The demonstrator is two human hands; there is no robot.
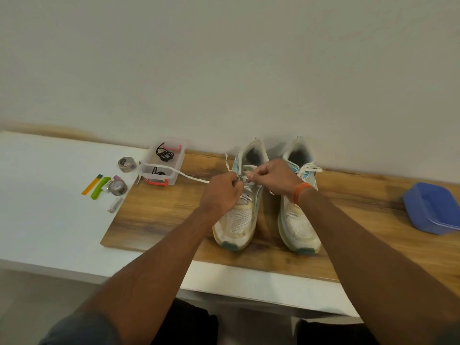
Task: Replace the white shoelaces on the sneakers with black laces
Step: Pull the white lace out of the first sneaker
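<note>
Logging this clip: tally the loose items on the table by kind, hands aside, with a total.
Sneakers: 2 (left sneaker, right sneaker)
Clear boxes holding black laces: 1
Blue trays: 1
Tape rolls: 2
Flat sticks, orange and green: 2
Small white item, kind unclear: 1
Total: 9

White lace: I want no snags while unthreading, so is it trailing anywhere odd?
Yes: one loose end of the white lace from the left sneaker trails across the clear box holding the black laces.
</note>
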